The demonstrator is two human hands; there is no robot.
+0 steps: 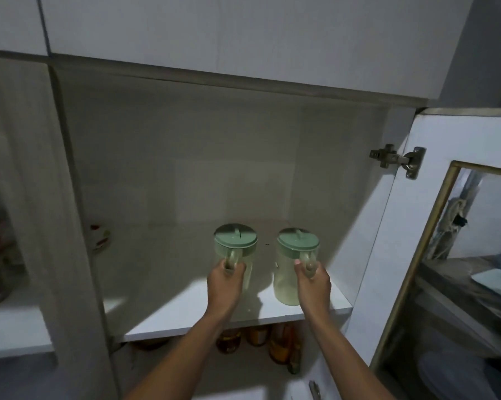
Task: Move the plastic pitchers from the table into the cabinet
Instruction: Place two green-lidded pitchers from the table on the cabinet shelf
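Pale green plastic, two pitchers, both inside the open cabinet [203, 168] and standing upright on its white shelf [185, 310]. I have the left pitcher [235, 255] in my left hand [224, 284], fingers [240, 267] curled tight round its handle; the right pitcher [292, 269] is in my right hand [314, 284], fingers likewise wrapped round the handle. Handles face me. Each pitcher carries a round green lid, left lid [235, 235] and right lid [298, 239], both seated flat. The two stand side by side near the right half of the shelf, a clear gap between them, not touching. The right one sits closer to the shelf's front edge; its base appears to rest on the shelf, though the left one's base is hidden behind my hand and I cannot tell whether it is down. Both forearms reach up from below the frame. Cabinet door [434, 226] swung open to the right, glass panel in a brass-coloured frame, metal hinge [399, 160] at its upper inner edge. Below the shelf, several amber bottles [272, 342] stand in shadow. At far left, behind the divider, a small patterned cup [100, 236], blurred. Light poor, the shelf's rear dim.
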